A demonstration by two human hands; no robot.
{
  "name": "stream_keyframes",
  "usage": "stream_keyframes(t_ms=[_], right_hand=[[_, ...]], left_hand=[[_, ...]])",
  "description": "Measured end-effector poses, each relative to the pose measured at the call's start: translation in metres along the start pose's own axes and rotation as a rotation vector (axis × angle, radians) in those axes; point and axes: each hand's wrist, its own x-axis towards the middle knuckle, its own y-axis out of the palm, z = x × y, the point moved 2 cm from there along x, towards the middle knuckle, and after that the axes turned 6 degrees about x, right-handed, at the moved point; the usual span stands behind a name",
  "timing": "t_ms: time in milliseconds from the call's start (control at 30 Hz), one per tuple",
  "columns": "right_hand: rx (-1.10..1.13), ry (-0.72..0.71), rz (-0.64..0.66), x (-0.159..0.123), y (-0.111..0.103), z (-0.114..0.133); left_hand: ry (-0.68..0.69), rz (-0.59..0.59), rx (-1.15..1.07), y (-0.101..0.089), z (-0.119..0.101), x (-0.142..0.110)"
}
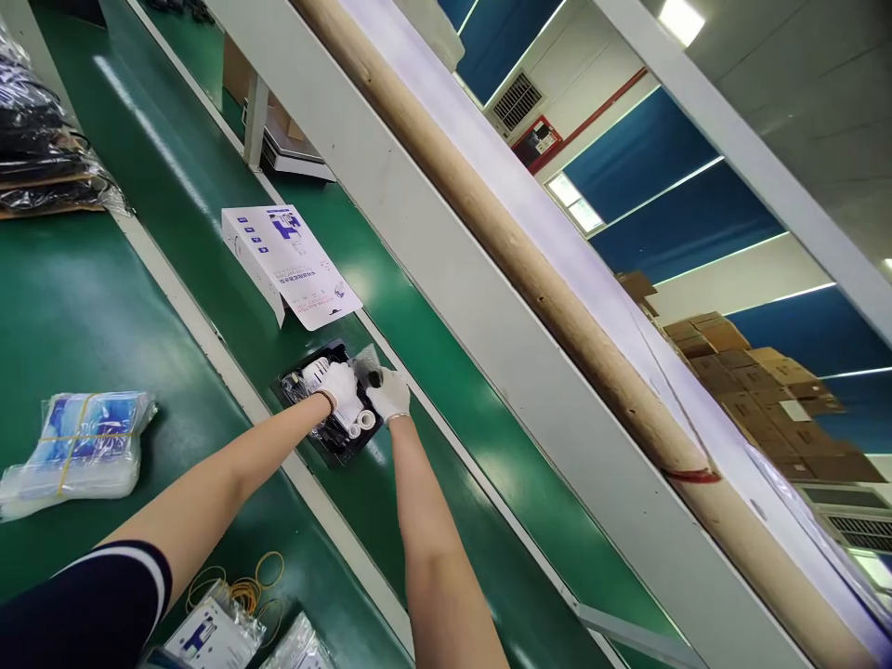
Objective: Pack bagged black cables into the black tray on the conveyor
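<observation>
A black tray [336, 457] packed with parts lies on the green conveyor belt, below my two white-gloved hands. My left hand [339, 386] reaches into it with fingers curled down, beside a white slotted part [315, 373]; what the fingers grip is hidden. At the tray's right side my right hand [390, 396] is closed on a small clear plastic bag [366, 360] with something dark at the fingertips. White rings [366, 420] sit in the tray's lower corner. Just beyond the tray stands an open white printed box [296, 265].
A banded bundle of blue-and-clear bags [90, 441] lies on the left. Rubber bands [243, 593] and bagged printed leaflets [213, 636] are near me. Black bagged goods [48, 139] are stacked upper left. A long grey beam [446, 232] slants above the belt on the right.
</observation>
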Motion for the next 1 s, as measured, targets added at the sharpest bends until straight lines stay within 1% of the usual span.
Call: stream_keyframes(t_ms=[67,133,200,267,333,400,467,500,567,600,633,667,700,733,767,800,833,867,900,933,967,1000], right_hand=[[-0.026,-0.048,0.031,0.016,0.016,0.008],[-0.036,-0.064,0.045,0.024,0.031,0.01],[-0.019,-0.046,0.059,0.026,0.046,0.002],[0.011,-0.003,0.086,0.022,0.061,-0.012],[0.023,0.063,0.127,0.016,0.075,-0.029],[0.003,0.133,0.158,0.013,0.084,-0.044],[-0.027,0.183,0.184,0.013,0.086,-0.052],[-0.033,0.196,0.204,0.013,0.084,-0.053],[-0.007,0.193,0.25,0.009,0.077,-0.054],[0.03,0.178,0.254,0.003,0.071,-0.054],[0.082,0.166,0.224,-0.007,0.065,-0.056],[0.14,0.165,0.152,-0.022,0.059,-0.059],[0.2,0.173,0.046,-0.043,0.054,-0.065],[0.258,0.192,-0.073,-0.071,0.052,-0.073],[0.31,0.228,-0.183,-0.105,0.053,-0.082],[0.353,0.276,-0.267,-0.145,0.058,-0.092],[0.395,0.343,-0.299,-0.19,0.068,-0.099],[0.419,0.435,-0.281,-0.237,0.082,-0.105],[0.431,0.536,-0.233,-0.285,0.099,-0.106],[0.445,0.647,-0.179,-0.332,0.117,-0.103],[0.455,0.75,-0.124,-0.375,0.134,-0.096],[0.467,0.838,-0.081,-0.412,0.15,-0.087]], left_hand=[[-0.01,-0.02,-0.032,0.003,-0.004,-0.006],[-0.037,-0.048,-0.074,0.005,-0.006,-0.01],[-0.077,-0.086,-0.121,0.007,-0.006,-0.012],[-0.109,-0.126,-0.167,0.007,-0.007,-0.013],[-0.142,-0.224,-0.223,0.003,-0.01,-0.016],[-0.184,-0.398,-0.312,-0.007,-0.016,-0.026],[-0.21,-0.573,-0.425,-0.018,-0.024,-0.045],[-0.201,-0.631,-0.477,-0.023,-0.03,-0.059],[-0.135,-0.676,-0.542,-0.028,-0.04,-0.096],[-0.087,-0.674,-0.559,-0.027,-0.044,-0.12],[-0.037,-0.653,-0.564,-0.023,-0.047,-0.148],[0.01,-0.613,-0.559,-0.016,-0.047,-0.18],[0.044,-0.547,-0.544,-0.006,-0.044,-0.214],[0.073,-0.461,-0.518,0.006,-0.039,-0.25],[0.069,-0.371,-0.491,0.019,-0.031,-0.288],[0.065,-0.252,-0.463,0.032,-0.023,-0.324],[0.027,-0.151,-0.444,0.044,-0.014,-0.359],[-0.005,-0.07,-0.431,0.053,-0.006,-0.391],[-0.025,0.0,-0.421,0.058,-0.001,-0.419],[-0.03,0.055,-0.415,0.059,0.0,-0.441],[-0.015,0.093,-0.414,0.057,-0.004,-0.458],[0.009,0.116,-0.418,0.053,-0.011,-0.468]])
